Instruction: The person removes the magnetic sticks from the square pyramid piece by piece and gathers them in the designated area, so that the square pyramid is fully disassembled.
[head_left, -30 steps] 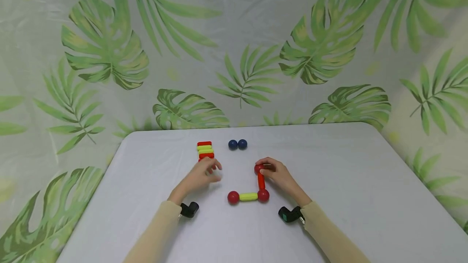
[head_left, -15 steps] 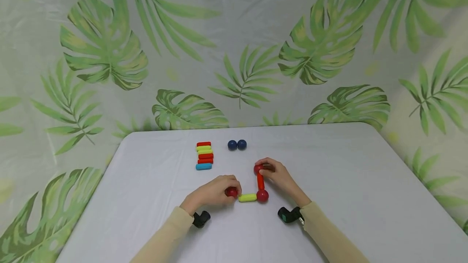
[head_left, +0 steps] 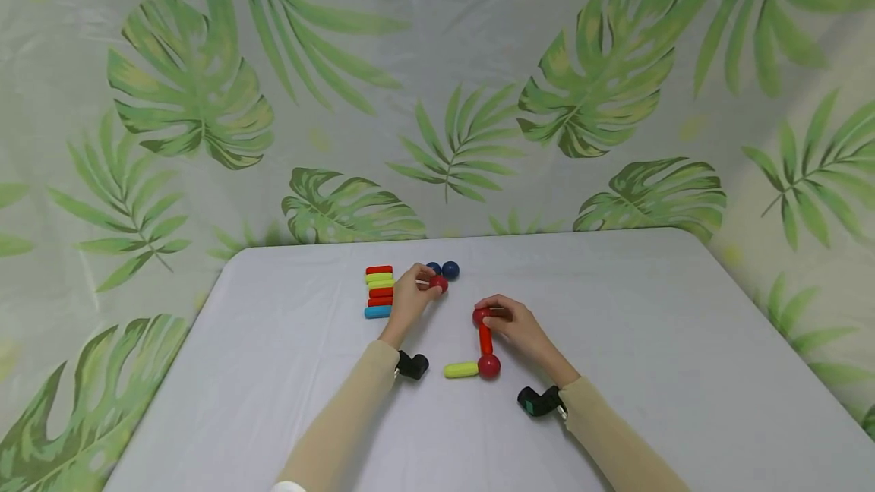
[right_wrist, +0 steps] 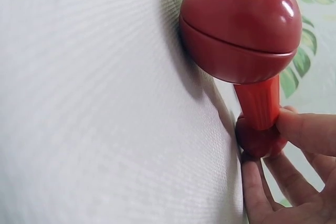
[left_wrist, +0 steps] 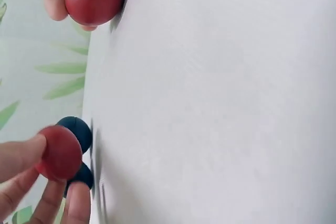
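Note:
My left hand (head_left: 410,298) pinches a dark red ball (head_left: 440,284) between thumb and fingers, just in front of two dark blue balls (head_left: 450,270). In the left wrist view that red ball (left_wrist: 62,153) partly covers the blue pair. On the table, my right hand (head_left: 517,325) grips another red ball (head_left: 481,316) at the far end of a red rod (head_left: 485,340). The rod's near end meets a red corner ball (head_left: 488,367), large in the right wrist view. From this corner a yellow-green rod (head_left: 461,370) extends left, its left end bare.
Several short rods lie side by side in a column left of my left hand: red and yellow-green ones, with a blue rod (head_left: 377,312) nearest. A white cloth covers the table (head_left: 615,325), and a leaf-patterned curtain (head_left: 451,135) hangs behind it.
My left hand came over to the red ball at the yellow-green rod's left end, pulled it off and carried it away toward the blue balls. The right hand keeps its grip and place.

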Demonstrator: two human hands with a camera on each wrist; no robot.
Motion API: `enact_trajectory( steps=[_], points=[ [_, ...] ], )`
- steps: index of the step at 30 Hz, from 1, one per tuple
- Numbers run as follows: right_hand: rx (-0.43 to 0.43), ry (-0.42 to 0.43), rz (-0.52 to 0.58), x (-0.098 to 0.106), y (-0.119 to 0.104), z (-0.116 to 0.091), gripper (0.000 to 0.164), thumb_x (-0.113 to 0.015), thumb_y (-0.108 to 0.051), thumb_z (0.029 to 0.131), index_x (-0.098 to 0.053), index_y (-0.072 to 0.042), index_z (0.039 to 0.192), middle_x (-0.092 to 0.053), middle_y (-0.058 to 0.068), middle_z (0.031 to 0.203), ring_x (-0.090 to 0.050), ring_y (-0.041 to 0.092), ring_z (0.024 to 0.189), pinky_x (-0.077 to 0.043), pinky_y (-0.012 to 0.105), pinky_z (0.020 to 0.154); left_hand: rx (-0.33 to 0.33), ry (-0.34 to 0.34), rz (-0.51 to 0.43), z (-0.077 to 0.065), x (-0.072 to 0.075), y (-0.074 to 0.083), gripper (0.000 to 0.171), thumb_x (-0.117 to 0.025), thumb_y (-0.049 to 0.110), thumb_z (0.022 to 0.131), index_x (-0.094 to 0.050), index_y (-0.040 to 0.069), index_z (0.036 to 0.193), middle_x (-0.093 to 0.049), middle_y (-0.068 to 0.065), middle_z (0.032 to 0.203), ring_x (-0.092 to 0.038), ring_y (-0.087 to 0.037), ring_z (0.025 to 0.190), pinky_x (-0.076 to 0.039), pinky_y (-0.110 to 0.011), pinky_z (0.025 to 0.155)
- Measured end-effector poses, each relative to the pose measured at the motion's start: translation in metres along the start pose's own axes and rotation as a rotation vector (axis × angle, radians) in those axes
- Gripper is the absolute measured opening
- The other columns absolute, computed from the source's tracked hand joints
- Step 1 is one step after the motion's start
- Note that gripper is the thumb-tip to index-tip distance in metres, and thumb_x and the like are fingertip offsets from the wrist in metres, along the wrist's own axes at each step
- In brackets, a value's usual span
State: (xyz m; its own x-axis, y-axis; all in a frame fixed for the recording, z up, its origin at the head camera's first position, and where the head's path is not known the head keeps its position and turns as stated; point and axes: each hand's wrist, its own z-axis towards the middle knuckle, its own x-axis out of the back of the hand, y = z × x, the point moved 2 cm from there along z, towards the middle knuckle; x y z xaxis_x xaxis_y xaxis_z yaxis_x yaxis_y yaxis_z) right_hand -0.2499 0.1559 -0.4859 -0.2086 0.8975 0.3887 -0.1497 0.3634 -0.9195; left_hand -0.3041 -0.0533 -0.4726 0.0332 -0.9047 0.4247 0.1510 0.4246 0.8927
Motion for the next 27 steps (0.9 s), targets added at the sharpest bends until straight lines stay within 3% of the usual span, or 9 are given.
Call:
enact_trajectory(
  steps=[6,10,13,15,20,22,24,27],
  points=[
    [-0.013,0.001,0.006,-0.002,0.001,0.002,0.024,-0.058,-0.001,0.092,-0.063,-0.004,0.116,-0.06,0.013,0.116,-0.056,0.029,0.105,-0.048,0.041,0.091,0.051,0.054,0.042,0.006,-0.005,-0.003,0.02,-0.072,0.001,0.083,-0.06,0.0,0.098,-0.063,-0.017,0.102,-0.063,-0.028,0.087,-0.053,-0.037,0.082],
    [-0.019,0.002,0.004,-0.003,0.0,0.003,0.024,-0.058,-0.001,0.092,-0.063,-0.005,0.116,-0.06,0.012,0.116,-0.056,0.029,0.105,-0.049,0.041,0.09,0.016,0.051,0.073,0.002,0.001,-0.001,0.021,-0.072,0.003,0.084,-0.06,0.001,0.101,-0.06,-0.018,0.104,-0.061,-0.029,0.089,-0.052,-0.037,0.082],
    [-0.016,-0.001,0.003,-0.003,-0.001,0.002,0.024,-0.058,-0.001,0.092,-0.063,-0.005,0.116,-0.06,0.013,0.116,-0.056,0.03,0.105,-0.048,0.042,0.091,-0.043,0.005,0.082,-0.008,0.009,0.003,0.021,-0.071,0.003,0.085,-0.061,0.002,0.104,-0.057,-0.017,0.106,-0.058,-0.029,0.091,-0.051,-0.038,0.083],
    [-0.014,-0.002,-0.003,-0.003,-0.002,0.002,0.024,-0.058,-0.001,0.093,-0.062,-0.005,0.116,-0.06,0.013,0.116,-0.056,0.03,0.106,-0.048,0.042,0.091,-0.113,-0.097,0.083,-0.019,0.014,0.007,0.021,-0.07,0.002,0.086,-0.062,0.003,0.105,-0.057,-0.016,0.107,-0.058,-0.029,0.093,-0.05,-0.039,0.084],
    [-0.008,0.0,-0.017,-0.001,0.0,0.002,0.024,-0.058,-0.003,0.093,-0.062,-0.004,0.116,-0.06,0.013,0.116,-0.057,0.031,0.106,-0.047,0.044,0.092,-0.257,-0.589,0.118,-0.06,0.01,0.015,0.023,-0.067,0.003,0.088,-0.063,0.009,0.11,-0.06,-0.006,0.108,-0.057,-0.021,0.099,-0.049,-0.032,0.086],
    [-0.007,0.001,-0.019,-0.001,0.0,0.002,0.024,-0.058,-0.003,0.093,-0.062,-0.005,0.116,-0.06,0.013,0.116,-0.057,0.031,0.106,-0.047,0.044,0.092,-0.305,-0.723,0.192,-0.074,0.003,0.016,0.026,-0.067,0.005,0.088,-0.064,0.013,0.112,-0.06,0.0,0.106,-0.054,-0.016,0.099,-0.046,-0.027,0.086],
    [-0.005,0.0,-0.015,0.0,0.001,0.002,0.024,-0.058,-0.003,0.093,-0.062,-0.004,0.116,-0.06,0.014,0.117,-0.057,0.032,0.106,-0.047,0.045,0.092,-0.353,-0.762,0.286,-0.084,-0.003,0.019,0.029,-0.067,0.005,0.087,-0.063,0.017,0.113,-0.059,0.005,0.103,-0.052,-0.011,0.095,-0.045,-0.022,0.085],
    [0.003,-0.002,-0.018,0.0,0.001,0.002,0.023,-0.057,-0.003,0.093,-0.061,-0.003,0.116,-0.059,0.015,0.117,-0.057,0.032,0.106,-0.047,0.045,0.092,-0.431,-0.714,0.445,-0.089,-0.008,0.023,0.03,-0.068,0.006,0.087,-0.064,0.019,0.113,-0.056,0.007,0.096,-0.05,-0.007,0.088,-0.044,-0.018,0.08]
  ],
)
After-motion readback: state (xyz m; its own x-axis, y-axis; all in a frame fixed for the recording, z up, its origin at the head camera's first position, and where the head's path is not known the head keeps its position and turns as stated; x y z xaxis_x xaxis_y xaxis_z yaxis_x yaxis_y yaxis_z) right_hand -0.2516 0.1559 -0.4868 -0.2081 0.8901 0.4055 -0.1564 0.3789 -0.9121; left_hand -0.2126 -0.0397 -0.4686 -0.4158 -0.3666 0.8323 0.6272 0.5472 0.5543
